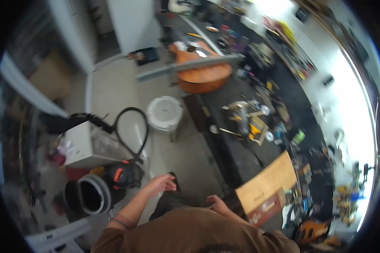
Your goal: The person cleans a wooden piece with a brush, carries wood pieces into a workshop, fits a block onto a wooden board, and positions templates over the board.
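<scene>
My left hand (161,184) hangs in front of my body over the floor, fingers loosely bent and a little apart, with nothing seen in it. A dark shape, perhaps my shoe, shows just beyond its fingertips. My right hand (218,204) is close to my waist, left of a light wooden board (269,180) on the bench. Its fingers are slightly blurred and loosely bent, and I see nothing held. An orange-brown acoustic guitar body (204,78) lies farther off on the dark workbench (245,158), with a long grey bar (185,66) across it.
A round white stool (164,113) stands on the floor left of the bench. To my left are a vacuum cleaner with a black hose (147,130), a white box (78,145) and an open bin (95,194). Scattered tools and a yellow-black tool (256,127) cover the bench.
</scene>
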{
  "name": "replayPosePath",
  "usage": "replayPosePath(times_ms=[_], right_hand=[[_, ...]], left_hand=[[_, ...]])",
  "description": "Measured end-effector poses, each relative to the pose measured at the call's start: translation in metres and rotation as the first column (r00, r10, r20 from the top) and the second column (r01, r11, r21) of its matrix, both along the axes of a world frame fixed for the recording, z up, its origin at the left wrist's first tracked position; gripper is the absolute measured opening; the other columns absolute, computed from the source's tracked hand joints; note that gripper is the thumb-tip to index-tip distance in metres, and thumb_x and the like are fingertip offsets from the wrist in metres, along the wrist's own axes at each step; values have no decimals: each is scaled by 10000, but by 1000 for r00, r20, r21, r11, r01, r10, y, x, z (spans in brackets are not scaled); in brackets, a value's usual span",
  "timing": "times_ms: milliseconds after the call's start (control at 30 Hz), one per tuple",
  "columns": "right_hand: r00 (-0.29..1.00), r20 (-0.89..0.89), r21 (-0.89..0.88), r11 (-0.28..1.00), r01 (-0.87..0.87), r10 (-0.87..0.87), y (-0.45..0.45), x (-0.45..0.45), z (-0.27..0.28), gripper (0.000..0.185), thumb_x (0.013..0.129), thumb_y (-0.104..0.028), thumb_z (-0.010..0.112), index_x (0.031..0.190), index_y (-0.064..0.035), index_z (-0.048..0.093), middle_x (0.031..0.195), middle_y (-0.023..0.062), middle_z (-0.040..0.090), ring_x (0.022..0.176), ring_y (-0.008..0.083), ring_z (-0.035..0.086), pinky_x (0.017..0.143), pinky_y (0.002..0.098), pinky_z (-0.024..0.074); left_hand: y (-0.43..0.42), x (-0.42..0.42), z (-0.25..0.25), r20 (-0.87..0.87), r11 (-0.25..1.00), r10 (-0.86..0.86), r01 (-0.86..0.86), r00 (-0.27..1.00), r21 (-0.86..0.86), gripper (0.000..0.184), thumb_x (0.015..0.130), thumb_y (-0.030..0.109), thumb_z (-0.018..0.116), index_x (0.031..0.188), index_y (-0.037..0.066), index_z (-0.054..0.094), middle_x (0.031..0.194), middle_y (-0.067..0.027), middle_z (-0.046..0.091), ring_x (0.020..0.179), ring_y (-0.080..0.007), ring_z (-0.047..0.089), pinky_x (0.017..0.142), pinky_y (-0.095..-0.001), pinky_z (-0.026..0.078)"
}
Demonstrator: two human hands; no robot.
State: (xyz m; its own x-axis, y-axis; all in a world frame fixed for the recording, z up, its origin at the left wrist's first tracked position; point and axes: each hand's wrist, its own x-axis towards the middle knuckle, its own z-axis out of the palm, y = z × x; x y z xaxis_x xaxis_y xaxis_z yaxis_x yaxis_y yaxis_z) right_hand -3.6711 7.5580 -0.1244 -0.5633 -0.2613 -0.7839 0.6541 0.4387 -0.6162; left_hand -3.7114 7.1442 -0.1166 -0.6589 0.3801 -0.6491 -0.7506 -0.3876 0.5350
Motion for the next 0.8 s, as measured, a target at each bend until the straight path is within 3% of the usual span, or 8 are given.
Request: replayPosePath(times_ms=[33, 133, 200, 300, 500, 600, 733, 800], right_hand=[[939, -189, 116, 956, -268, 286, -18, -20, -9, 409, 1008, 26, 557, 1400, -26, 659, 1467, 189, 669, 1168, 341, 776, 1010, 465, 603], [321, -397, 462, 490, -740, 860, -95, -122, -75, 359, 1003, 39, 567, 1329, -34, 698, 1371, 133, 706, 1183, 277, 743, 1032, 426, 576], [-12, -359, 471, 170, -865, 933, -165, -190, -81, 356, 997, 35, 587, 1330, -19, 699, 1338, 153, 717, 1265, 298, 695, 1084, 421, 540], [-338, -407, 576, -49, -816, 849, -319, -256, -20, 412, 987, -3, 623, 1396, -19, 663, 1429, 197, 682, 1272, 398, 684, 1089, 504, 543], [-558, -493, 712, -59, -700, 668, -565, -277, 81, 344, 950, -55, 633, 1274, -108, 735, 1249, 167, 769, 1172, 418, 744, 934, 545, 604], [-675, -389, 754, -205, -624, 627, -655, -256, 91, 332, 954, -81, 642, 1265, -109, 755, 1247, 163, 784, 1210, 392, 743, 953, 546, 603], [-775, -263, 779, -347, -522, 575, -743, -215, 40, 305, 936, -148, 698, 1227, -90, 771, 1249, 173, 787, 1169, 399, 755, 944, 554, 605], [-802, -215, 769, -409, -491, 558, -763, -198, 17, 301, 933, -170, 713, 1213, -80, 776, 1236, 182, 790, 1146, 406, 759, 937, 555, 606]], left_hand=[[-9, -17, 38, -109, 996, -67, 60, 992, -71, 429, 1154, 420, 584, 1279, 29, 711, 1115, -121, 782, 1021, -225, 759, 964, -351, 581], [-1, -65, 153, -524, 915, -369, 199, 768, -351, 270, 1137, 287, 632, 1176, 38, 728, 1040, -55, 748, 964, -137, 686, 890, -314, 550], [9, -73, 241, -732, 889, -431, 110, 528, -444, 314, 1143, 319, 634, 1209, 24, 719, 1046, -36, 744, 980, -146, 678, 891, -324, 539], [23, -68, 306, -826, 944, -275, -27, 493, -330, 340, 1138, 322, 651, 1294, 24, 700, 1176, -101, 730, 1091, -194, 681, 981, -351, 544], [-71, -41, 355, -727, 616, -502, -396, 469, -681, 339, 1098, 248, 693, 1352, 24, 699, 1298, -173, 725, 1238, -300, 694, 1045, -426, 543], [-89, -49, 405, -984, 742, -129, -646, 121, -177, 412, 1089, 293, 681, 1399, 22, 697, 1364, -170, 726, 1243, -384, 692, 1053, -467, 545], [-114, -101, 377, -955, 798, -295, -558, -32, -228, 579, 1030, 465, 691, 1373, -1, 724, 1326, -181, 759, 1206, -417, 712, 1109, -577, 508], [-200, -116, 346, -366, 318, -780, -182, 507, -930, 455, 956, 352, 731, 1281, 36, 773, 1223, -127, 802, 1165, -369, 738, 1103, -557, 519]])
